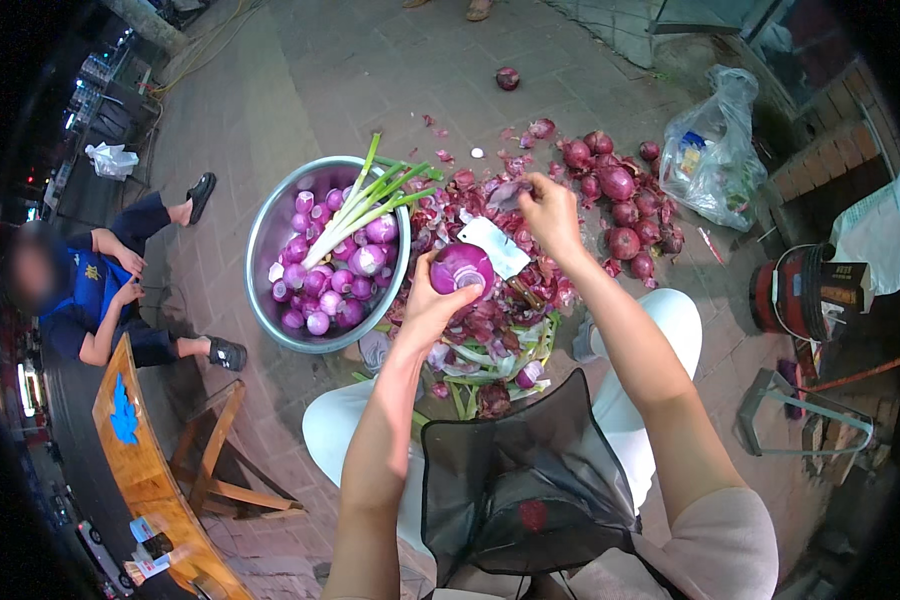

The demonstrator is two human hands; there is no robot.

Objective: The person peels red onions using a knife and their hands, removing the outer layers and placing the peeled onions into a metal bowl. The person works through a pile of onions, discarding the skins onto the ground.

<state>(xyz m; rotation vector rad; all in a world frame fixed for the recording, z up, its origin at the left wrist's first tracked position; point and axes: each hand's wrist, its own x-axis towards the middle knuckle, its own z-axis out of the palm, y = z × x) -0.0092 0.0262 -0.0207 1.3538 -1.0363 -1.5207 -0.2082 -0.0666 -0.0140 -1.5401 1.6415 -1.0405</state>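
Note:
My left hand (426,306) grips a large red onion (461,264), its purple flesh showing smooth and shiny. In the fingers of my right hand (553,214) is a thin piece of onion skin (507,196), apart from the onion. Below and between the hands, a small cleaver (495,246) with a wooden handle rests on a heap of red onion peels (487,330). Left of the onion stands a metal basin (253,262) of peeled onions (341,281), with several scallions (345,225) laid across them and over its rim.
Unpeeled red onions (622,202) lie piled on the paving at the right, one stray onion (507,78) farther off. Beyond are a clear plastic bag (712,150) and a red bucket (776,292). A person (94,277) sits at the left near a wooden table (131,480).

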